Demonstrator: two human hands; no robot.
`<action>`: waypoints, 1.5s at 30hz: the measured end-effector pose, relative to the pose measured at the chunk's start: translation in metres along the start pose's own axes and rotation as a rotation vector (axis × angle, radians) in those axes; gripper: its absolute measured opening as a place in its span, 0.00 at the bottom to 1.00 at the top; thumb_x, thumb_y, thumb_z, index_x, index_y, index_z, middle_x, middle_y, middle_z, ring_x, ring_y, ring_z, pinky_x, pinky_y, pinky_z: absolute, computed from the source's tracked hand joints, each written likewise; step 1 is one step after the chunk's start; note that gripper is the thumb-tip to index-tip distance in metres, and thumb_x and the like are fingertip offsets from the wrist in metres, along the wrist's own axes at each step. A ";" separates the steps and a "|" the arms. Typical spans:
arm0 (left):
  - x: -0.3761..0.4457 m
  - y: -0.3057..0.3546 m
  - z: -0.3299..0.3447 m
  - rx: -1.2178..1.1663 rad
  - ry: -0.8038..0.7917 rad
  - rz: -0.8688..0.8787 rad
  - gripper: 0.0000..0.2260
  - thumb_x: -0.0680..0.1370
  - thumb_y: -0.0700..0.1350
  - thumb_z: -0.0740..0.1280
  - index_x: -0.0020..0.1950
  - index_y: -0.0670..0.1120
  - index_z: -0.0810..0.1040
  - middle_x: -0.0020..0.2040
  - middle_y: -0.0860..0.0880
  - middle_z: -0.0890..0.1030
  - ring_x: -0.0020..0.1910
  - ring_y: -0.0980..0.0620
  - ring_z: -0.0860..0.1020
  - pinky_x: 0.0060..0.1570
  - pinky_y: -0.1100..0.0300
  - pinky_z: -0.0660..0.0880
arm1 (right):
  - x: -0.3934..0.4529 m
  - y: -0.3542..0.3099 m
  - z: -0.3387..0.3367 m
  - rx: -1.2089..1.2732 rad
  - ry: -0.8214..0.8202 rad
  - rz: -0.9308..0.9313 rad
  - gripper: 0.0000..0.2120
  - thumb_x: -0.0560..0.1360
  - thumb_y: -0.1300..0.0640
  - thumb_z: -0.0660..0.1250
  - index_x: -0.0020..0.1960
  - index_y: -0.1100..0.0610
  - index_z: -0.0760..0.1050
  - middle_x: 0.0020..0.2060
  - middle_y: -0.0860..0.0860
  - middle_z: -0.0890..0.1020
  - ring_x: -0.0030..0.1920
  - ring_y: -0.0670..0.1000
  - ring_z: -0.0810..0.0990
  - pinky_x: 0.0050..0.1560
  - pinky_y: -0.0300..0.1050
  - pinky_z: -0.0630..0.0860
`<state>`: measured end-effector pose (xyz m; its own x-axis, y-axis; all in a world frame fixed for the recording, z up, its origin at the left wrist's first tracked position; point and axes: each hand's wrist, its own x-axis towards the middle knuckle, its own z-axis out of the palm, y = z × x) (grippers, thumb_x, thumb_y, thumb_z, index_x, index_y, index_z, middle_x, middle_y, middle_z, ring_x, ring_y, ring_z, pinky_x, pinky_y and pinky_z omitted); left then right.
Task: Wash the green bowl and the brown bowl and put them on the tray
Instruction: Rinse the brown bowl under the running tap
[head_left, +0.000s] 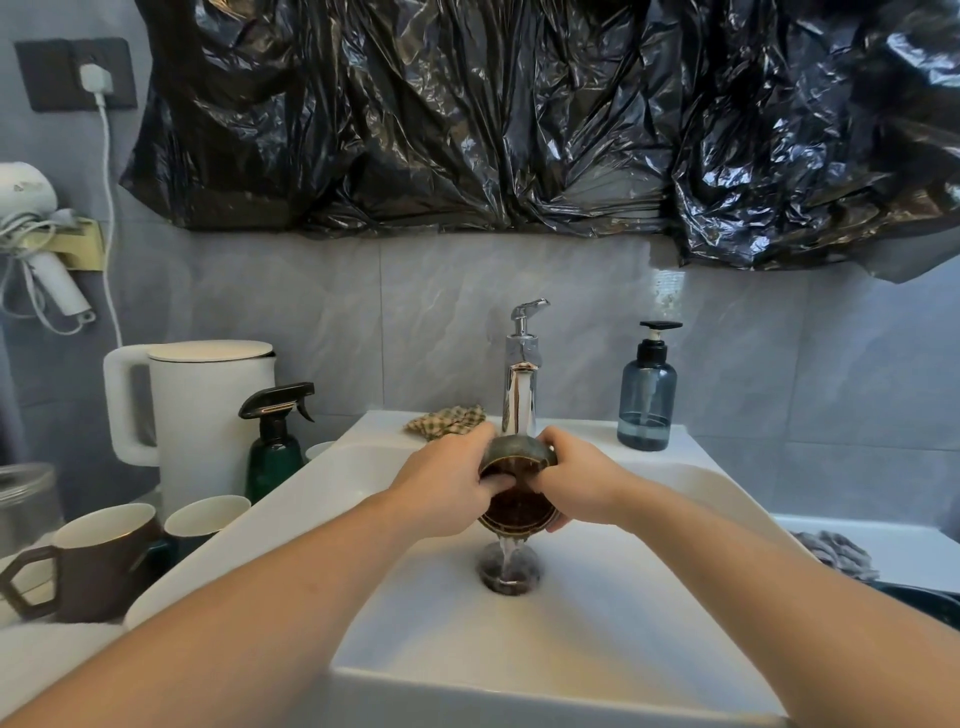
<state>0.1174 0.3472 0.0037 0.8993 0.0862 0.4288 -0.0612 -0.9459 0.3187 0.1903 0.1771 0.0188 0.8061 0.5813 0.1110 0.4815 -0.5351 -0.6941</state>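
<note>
Two bare forearms are seen, uncovered from the lower frame edge up to the wrists. No sleeve, watch, bracelet or ring is shown on the left hand (441, 486) or the right hand (576, 483). Short, unpainted nails are seen on the fingers (496, 483).

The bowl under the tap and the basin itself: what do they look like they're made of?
The brown bowl, held by the left hand and right hand, looks like glazed ceramic: a glossy dark inside, a mottled outer wall and a thin pale rim. Glazed stoneware is my guess. The sink looks like white glazed ceramic, smooth with soft sheen, though moulded resin can't be ruled out.
</note>
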 end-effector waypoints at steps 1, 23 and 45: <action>0.000 0.002 0.000 0.020 0.012 0.011 0.09 0.82 0.55 0.69 0.53 0.56 0.70 0.51 0.52 0.83 0.49 0.46 0.79 0.43 0.51 0.71 | 0.000 0.000 0.000 -0.023 0.010 -0.015 0.11 0.79 0.63 0.63 0.60 0.55 0.71 0.52 0.58 0.80 0.47 0.58 0.84 0.41 0.50 0.86; 0.004 -0.002 0.003 -0.118 0.094 0.086 0.08 0.81 0.43 0.70 0.54 0.56 0.76 0.50 0.53 0.82 0.48 0.49 0.78 0.47 0.55 0.74 | 0.000 0.002 -0.004 -0.142 0.102 -0.109 0.08 0.76 0.58 0.70 0.54 0.50 0.81 0.44 0.50 0.85 0.44 0.52 0.84 0.41 0.44 0.82; 0.002 0.006 0.000 -0.065 0.193 0.026 0.17 0.76 0.42 0.77 0.50 0.59 0.71 0.48 0.56 0.78 0.48 0.53 0.75 0.43 0.64 0.67 | 0.005 0.005 0.002 -0.156 0.215 -0.162 0.09 0.76 0.57 0.73 0.54 0.49 0.79 0.45 0.47 0.84 0.45 0.50 0.83 0.48 0.48 0.83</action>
<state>0.1191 0.3419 0.0067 0.7979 0.1257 0.5895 -0.1170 -0.9271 0.3561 0.1961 0.1783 0.0147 0.7609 0.5328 0.3703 0.6432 -0.5438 -0.5391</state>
